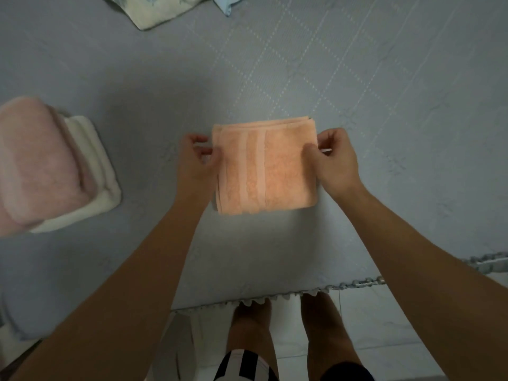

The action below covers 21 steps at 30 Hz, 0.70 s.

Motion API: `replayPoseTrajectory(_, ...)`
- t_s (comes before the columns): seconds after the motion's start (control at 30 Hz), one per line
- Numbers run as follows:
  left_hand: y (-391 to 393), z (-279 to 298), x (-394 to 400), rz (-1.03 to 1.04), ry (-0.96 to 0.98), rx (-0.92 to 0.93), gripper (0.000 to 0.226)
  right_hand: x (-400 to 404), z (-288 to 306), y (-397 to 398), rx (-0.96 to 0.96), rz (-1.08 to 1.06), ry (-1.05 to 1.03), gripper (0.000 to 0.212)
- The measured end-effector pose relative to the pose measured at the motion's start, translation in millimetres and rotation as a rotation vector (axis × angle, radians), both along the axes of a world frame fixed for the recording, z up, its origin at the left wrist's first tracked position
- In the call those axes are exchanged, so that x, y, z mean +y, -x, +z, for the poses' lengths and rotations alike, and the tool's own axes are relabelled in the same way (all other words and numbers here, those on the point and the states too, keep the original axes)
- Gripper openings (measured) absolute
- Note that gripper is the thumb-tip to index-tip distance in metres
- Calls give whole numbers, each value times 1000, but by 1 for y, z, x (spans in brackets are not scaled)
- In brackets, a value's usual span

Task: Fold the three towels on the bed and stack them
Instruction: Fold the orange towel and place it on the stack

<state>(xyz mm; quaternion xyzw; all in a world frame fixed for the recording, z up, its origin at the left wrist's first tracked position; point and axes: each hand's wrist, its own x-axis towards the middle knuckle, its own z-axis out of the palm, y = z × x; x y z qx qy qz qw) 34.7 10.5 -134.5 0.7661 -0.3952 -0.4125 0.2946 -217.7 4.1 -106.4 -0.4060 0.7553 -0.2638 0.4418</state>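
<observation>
My left hand (198, 158) & right hand (334, 158) pinch folded orange towel (265, 167) sides, mid bed (384, 105); pink towel (35, 166) on white towel (93, 171) at left edge.

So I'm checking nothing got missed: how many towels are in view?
3. The orange towel lies folded mid-bed, pinched between the left hand and right hand. The pink towel sits on the white towel at the left.

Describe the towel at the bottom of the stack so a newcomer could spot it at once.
On the grey-blue quilted bedspread, look far left for the two-towel pile. Under the folded pink terry towel lies the folded cream-white towel, the palest one, jutting out on the right.
</observation>
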Motion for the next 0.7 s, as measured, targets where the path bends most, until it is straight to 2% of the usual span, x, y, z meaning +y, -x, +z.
replayPoseTrajectory(0.13, 5, -7, -9, -192, -28, -105, 31, -16, -7, 0, 85, 135, 15, 36)
replayPoseTrajectory(0.23, 4, -10, -16, -267, -41, -196, 34, -28, -6, 1, 140, 258, 81, 30)
replayPoseTrajectory(0.33, 6, -8, -25, -258, -57, -231, 23, -38, -5, 1, 187, 370, 80, 18)
replayPoseTrajectory(0.43, 6, -4, -30, -209, -14, -254, 10, -44, -4, 4, 218, 385, 81, 9)
replayPoseTrajectory(0.53, 5, 1, -27, -129, 39, -198, 11, -47, -2, 5, 229, 369, 92, 6)
replayPoseTrajectory(0.7, 6, -2, -26, -56, 66, -135, 14, -55, -3, 2, 314, 491, 159, 4)
